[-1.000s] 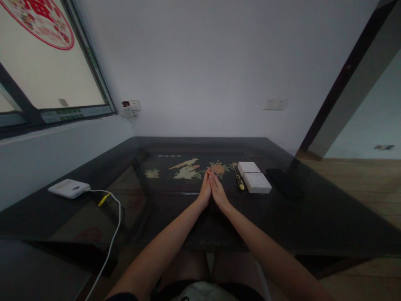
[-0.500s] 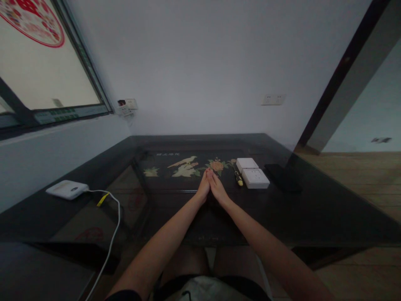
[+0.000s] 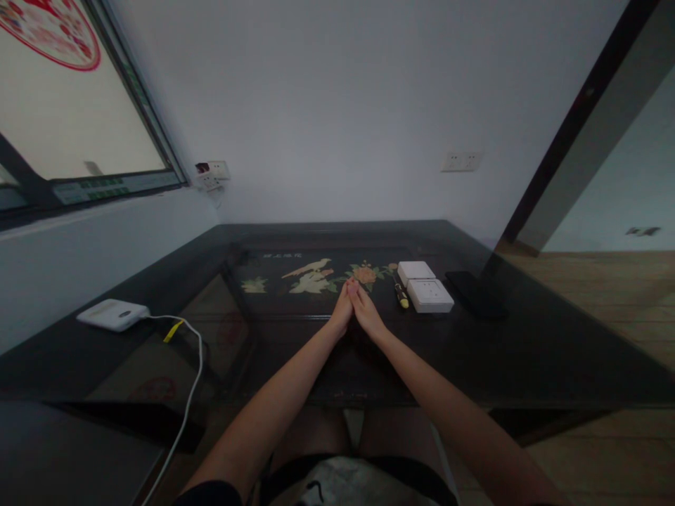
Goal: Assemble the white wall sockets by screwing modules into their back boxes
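My left hand (image 3: 342, 309) and my right hand (image 3: 368, 313) rest over the middle of the dark table (image 3: 295, 351), edges down. Their fingers are stretched out and meet at the tips, with the wrists apart. I see nothing held in either one. Right of my right hand lies a screwdriver (image 3: 401, 294) with a black and yellow handle. Beside it are two white square wall-socket pieces: the nearer socket (image 3: 430, 296) shows its holes, and a plain white box (image 3: 415, 271) sits just behind. A dark flat object (image 3: 474, 294) lies farther right.
At the left is a white device (image 3: 113, 315) with a white cable (image 3: 196, 383) hanging over the front edge, and a yellow tag (image 3: 173, 331) by the cable. Wall sockets (image 3: 461, 161) are on the back wall. A window (image 3: 95, 140) is at the left.
My hands keep the same pose, fingertips together. The view has shifted very slightly; the objects on the table have not moved.
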A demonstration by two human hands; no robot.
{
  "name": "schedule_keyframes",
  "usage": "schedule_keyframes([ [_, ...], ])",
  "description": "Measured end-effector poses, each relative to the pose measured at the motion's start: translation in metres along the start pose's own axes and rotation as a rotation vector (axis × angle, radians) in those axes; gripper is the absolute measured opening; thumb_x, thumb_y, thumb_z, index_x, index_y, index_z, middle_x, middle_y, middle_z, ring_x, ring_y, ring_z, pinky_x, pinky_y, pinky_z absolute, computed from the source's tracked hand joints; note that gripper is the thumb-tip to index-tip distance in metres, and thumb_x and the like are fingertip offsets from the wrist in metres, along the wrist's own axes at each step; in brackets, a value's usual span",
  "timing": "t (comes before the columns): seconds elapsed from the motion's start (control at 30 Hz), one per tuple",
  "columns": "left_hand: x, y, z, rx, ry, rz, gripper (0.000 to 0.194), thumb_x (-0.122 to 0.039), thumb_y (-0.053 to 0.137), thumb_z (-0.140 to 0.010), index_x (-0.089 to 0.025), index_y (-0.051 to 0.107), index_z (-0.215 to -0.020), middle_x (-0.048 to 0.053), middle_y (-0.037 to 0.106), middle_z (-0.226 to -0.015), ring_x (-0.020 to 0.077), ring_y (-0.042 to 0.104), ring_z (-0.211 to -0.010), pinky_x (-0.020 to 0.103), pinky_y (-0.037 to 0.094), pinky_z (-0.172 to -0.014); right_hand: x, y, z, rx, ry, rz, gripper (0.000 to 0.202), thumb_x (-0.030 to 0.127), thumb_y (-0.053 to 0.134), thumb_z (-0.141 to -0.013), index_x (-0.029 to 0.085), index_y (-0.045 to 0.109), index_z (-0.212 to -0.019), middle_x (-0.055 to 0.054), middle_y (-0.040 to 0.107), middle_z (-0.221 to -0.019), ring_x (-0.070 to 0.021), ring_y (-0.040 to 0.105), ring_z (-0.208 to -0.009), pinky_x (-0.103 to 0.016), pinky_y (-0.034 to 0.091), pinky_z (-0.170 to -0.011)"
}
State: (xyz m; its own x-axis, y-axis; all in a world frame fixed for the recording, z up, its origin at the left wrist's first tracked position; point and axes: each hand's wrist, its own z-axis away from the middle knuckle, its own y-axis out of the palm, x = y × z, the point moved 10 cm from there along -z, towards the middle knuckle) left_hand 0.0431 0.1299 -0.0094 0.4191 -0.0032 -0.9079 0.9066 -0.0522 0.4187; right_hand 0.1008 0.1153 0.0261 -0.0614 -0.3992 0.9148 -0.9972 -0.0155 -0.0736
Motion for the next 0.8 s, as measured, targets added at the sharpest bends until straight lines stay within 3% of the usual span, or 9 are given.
schedule_keyframes([
  [0.33,0.0048,-0.0034,-0.0055,-0.008,0.011,-0.002,0.047,-0.032,0.052,-0.088,-0.017,0.046,-0.132,0.010,0.055,-0.132,0.0230,0.045,-0.128,0.035,0.032,-0.111,-0.0055,-0.0008,-0.0020,0.002,0.017,0.017,0.068,0.068,0.043,-0.079,0.016,0.060,-0.120,-0.013,0.057,-0.129,-0.0247,0.048,-0.126,-0.040,0.028,-0.110],
  [0.8,0.0057,-0.0060,-0.0086,-0.014,0.034,-0.017,0.046,-0.032,0.053,-0.088,-0.015,0.048,-0.130,0.011,0.049,-0.138,0.0232,0.044,-0.129,0.034,0.029,-0.112,0.0021,-0.0027,-0.0017,-0.003,-0.009,0.019,0.065,0.067,0.044,-0.079,0.018,0.063,-0.117,-0.013,0.060,-0.125,-0.0260,0.052,-0.121,-0.041,0.032,-0.108],
])
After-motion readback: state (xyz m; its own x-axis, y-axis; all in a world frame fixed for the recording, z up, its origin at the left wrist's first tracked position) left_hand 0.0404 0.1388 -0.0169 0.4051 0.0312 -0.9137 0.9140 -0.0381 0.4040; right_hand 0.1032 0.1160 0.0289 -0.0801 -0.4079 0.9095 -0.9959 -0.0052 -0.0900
